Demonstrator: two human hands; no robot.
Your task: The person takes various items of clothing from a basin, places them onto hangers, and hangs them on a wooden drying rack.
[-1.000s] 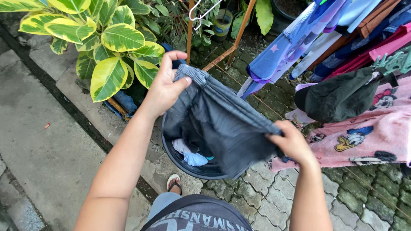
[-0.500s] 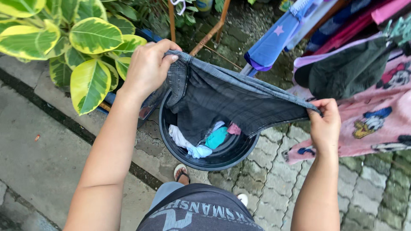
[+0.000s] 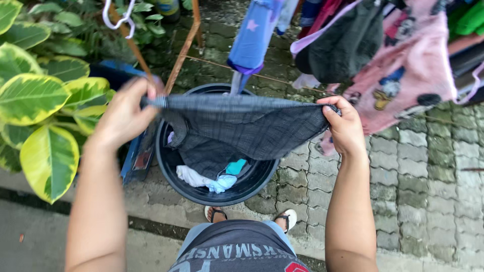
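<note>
Two hands stretch a dark grey checked garment (image 3: 242, 126) flat by its top edge, right over a round black tub (image 3: 252, 184). Left hand (image 3: 126, 113) is blurry but pinching one corner, right hand (image 3: 345, 126) is pinched on the other. The tub sits on mossy paving stones (image 3: 428, 191) outdoors, with white and teal clothes (image 3: 214, 179) inside. There's a variegated leafy plant (image 3: 40, 100) on the left, and pink printed laundry (image 3: 408, 70) hanging upper right.

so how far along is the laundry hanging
Partly done, it seems: several garments, including a pink printed one, already hang on the rack. In hand: the left hand and right hand hold a dark grey garment stretched by its edge above the black tub. Left: a few small white and teal pieces lie in the tub.
</note>
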